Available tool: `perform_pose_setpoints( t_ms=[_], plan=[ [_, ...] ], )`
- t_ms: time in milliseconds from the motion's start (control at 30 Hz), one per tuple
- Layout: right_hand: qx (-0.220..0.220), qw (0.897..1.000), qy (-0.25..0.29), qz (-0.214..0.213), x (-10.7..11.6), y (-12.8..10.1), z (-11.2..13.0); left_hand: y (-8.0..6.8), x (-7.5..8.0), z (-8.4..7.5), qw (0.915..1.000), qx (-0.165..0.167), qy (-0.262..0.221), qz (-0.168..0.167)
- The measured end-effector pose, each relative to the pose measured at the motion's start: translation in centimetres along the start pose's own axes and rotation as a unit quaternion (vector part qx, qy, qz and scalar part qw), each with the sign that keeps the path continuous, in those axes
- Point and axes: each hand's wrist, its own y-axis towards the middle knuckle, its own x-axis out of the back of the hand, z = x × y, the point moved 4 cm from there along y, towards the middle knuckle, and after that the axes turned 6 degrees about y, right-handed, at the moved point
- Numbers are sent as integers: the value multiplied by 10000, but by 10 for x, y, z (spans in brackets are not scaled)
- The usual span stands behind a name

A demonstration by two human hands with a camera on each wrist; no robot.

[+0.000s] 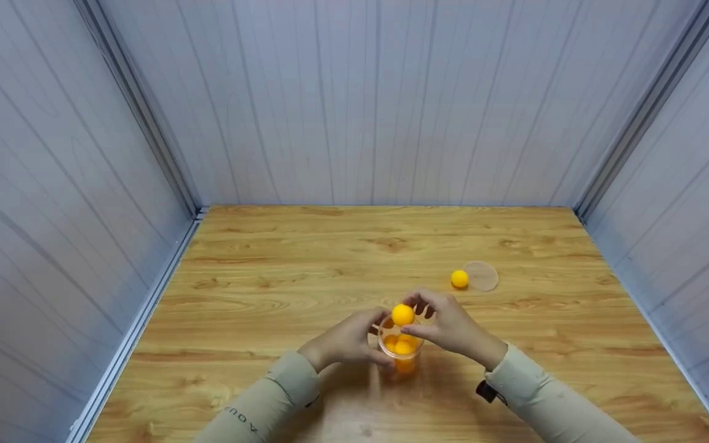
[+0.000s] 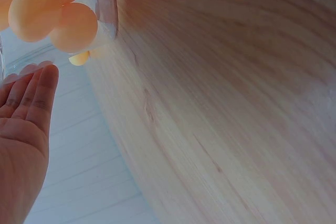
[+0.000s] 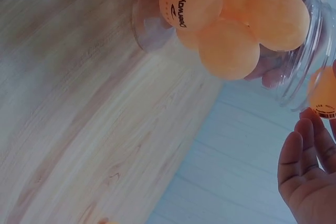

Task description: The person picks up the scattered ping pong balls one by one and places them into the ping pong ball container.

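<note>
A clear plastic jar [image 3: 291,61] stands upright on the table with several orange table tennis balls [image 3: 229,50] inside. My left hand [image 1: 349,338] holds it near the rim from the left, fingers behind and thumb in front. Over the jar's mouth, my right hand [image 1: 453,326] pinches another orange table tennis ball [image 1: 403,314] between thumb and fingers. The right wrist view has that ball right at the rim, with dark print on it. Seen from the left wrist, the left fingers [image 2: 39,95] reach along the jar's side.
Farther back to the right, a loose orange ball [image 1: 460,279] lies beside a round translucent lid [image 1: 481,276] on the wooden table [image 1: 256,258]. Pale panel walls [image 1: 354,111] enclose the table at the back and both sides.
</note>
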Motion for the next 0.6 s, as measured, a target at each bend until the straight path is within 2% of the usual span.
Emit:
perform_pose_setpoints(
  t_ms=[167,400,600],
  plan=[
    [35,9998,-176,16,-2,-1,0,0,0,1,10000,-7,5,-35],
    [305,9993,-203,88,-4,-2,0,0,0,1,10000,-29,-57,-33],
    [248,9994,-207,145,-6,-2,0,0,0,2,9999,-70,-90,-42]
  ],
)
